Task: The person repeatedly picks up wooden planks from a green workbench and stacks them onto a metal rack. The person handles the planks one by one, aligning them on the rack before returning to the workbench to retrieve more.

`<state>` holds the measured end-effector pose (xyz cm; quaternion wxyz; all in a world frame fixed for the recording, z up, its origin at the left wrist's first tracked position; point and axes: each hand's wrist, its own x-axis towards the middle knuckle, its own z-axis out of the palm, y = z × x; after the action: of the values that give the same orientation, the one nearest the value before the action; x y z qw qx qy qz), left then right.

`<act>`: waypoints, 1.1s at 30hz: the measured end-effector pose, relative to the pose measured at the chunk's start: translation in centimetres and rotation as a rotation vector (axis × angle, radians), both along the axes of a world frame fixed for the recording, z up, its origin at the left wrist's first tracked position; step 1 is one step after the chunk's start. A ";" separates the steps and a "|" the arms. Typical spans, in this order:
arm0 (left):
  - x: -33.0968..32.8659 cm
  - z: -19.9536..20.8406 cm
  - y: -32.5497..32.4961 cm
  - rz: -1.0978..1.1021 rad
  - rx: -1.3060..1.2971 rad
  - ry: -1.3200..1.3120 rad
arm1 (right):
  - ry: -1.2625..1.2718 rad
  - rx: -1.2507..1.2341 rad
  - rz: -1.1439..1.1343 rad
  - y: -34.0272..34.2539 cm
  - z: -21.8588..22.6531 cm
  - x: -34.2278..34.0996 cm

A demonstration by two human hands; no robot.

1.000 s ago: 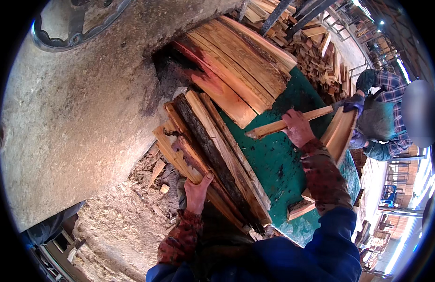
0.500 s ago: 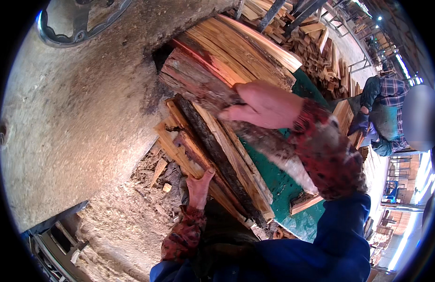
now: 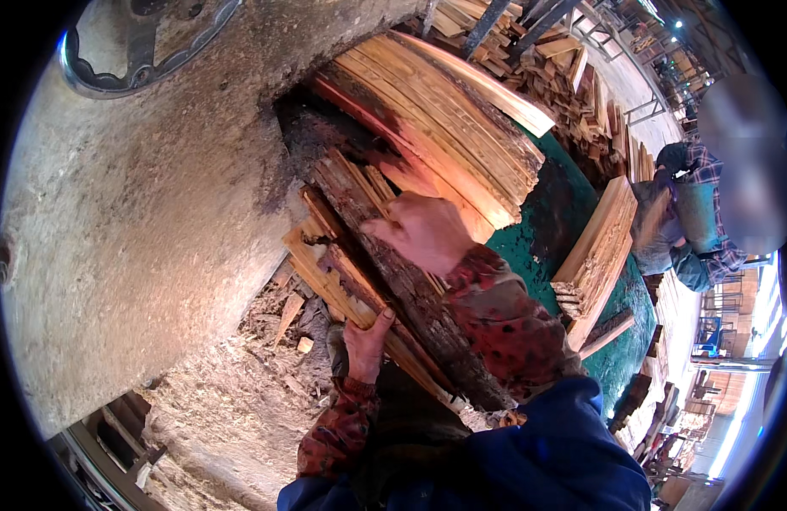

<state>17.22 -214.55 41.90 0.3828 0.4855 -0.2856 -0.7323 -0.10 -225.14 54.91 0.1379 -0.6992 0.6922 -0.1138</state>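
Green tabletop [image 3: 523, 260] bears timber [image 3: 440, 119]. Left hand [image 3: 368, 345] closed on pale plank [image 3: 321, 274], thumb uppermost, fingers hidden below. Right hand [image 3: 423, 234] on bark-covered slab [image 3: 406, 281], to plank's right; finger closure cannot be told. Right sleeve [image 3: 504, 328] hides part of slab's edge; co-worker [image 3: 698, 209] partly blurred.

Green tabletop [image 3: 527, 251] lies open between long boards [image 3: 444, 119] and short stack [image 3: 601, 243] — right hand [image 3: 423, 236] and sleeve [image 3: 504, 328] block its left.

We find the right hand [image 3: 423, 236] blurred, its hold on the bark-covered slab [image 3: 417, 289] unclear; our view's top edge crops the scalloped wheel [image 3: 140, 53].
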 end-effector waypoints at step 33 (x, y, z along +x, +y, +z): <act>0.0 0.0 0.5 0.017 0.018 0.004 | -0.288 -0.316 -0.349 19.8 2.4 -7.0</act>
<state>17.22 -214.09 41.93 0.3853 0.4899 -0.2741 -0.7324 -7.13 -205.34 57.30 0.1022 -0.5587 0.7493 -0.3406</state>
